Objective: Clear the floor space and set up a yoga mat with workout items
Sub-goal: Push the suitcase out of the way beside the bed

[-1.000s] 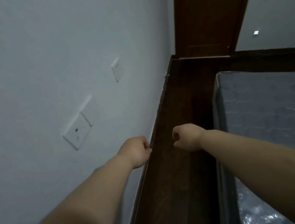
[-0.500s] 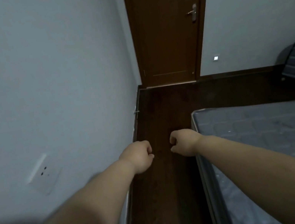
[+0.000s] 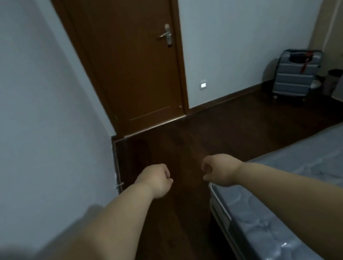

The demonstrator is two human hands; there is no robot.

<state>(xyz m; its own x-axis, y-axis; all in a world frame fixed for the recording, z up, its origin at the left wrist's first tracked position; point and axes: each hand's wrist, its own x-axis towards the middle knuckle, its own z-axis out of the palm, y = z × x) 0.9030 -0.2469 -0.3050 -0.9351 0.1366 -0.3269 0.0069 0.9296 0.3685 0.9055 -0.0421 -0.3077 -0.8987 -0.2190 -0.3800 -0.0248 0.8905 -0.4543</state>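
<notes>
So the floor (image 3: 170, 152) is the main thing here: dark brown wood planks with a slight sheen, running from the bottom middle of the frame up to the door and spreading out to the right. The strip in the center is bare wood, squeezed between the wall on the left and the bed on the right.

Both arms are stretched straight out in front, bare forearms coming in from the lower corners. The left hand (image 3: 156, 181) is curled into a loose fist with nothing in it, hanging over the floor near the wall. The right hand (image 3: 218, 170) is also curled up, thumb tucked toward the fingers, holding nothing as far as I can see, and it sits just above the corner of the mattress (image 3: 311, 185). The two fists are near each other but apart.

The mattress is grey, quilted, with what looks like shiny plastic wrap on it, lower right of the frame. The door (image 3: 137, 67) is brown wood with a metal lever handle (image 3: 166, 35), top center. Walls are plain pale blue-white. Upper right there's a grey ribbed hard-shell suitcase (image 3: 297, 72) standing on the floor against the wall, with a red strap on it.
</notes>
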